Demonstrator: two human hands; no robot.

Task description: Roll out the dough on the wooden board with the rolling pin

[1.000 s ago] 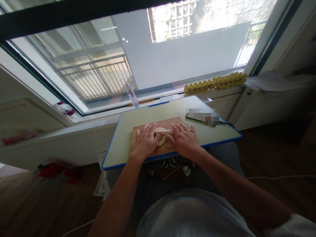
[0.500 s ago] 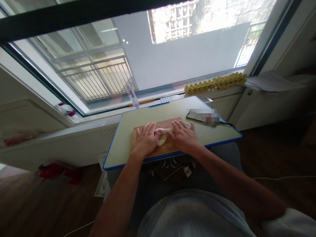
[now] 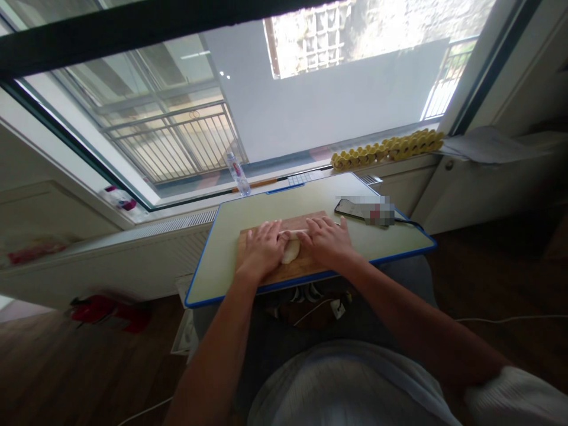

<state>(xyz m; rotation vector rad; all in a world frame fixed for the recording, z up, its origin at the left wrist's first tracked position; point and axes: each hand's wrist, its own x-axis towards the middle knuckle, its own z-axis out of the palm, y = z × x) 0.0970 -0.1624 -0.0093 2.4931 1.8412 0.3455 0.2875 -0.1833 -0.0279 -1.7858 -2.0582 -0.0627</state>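
Observation:
A wooden cutting board lies on the small table, with a flat, pale round of dough on it. Across the dough's far side runs a thin, light rolling pin, mostly covered by my hands. My left hand lies over the pin's left part, palm down, fingers stretched forward and thumb along the pin. Over its right part rests my right hand, also flat with fingers spread and its thumb pointing inward. Both ends of the pin are hard to make out.
The blue-edged folding table stands at a window. A phone with a cable lies on its right side. On the sill are a plastic bottle, a white keyboard and yellow egg trays. A radiator is behind.
Both thumbs have shifted slightly, and my right hand has moved a little to the left. More of the dough round shows below the pin. The board stays in place.

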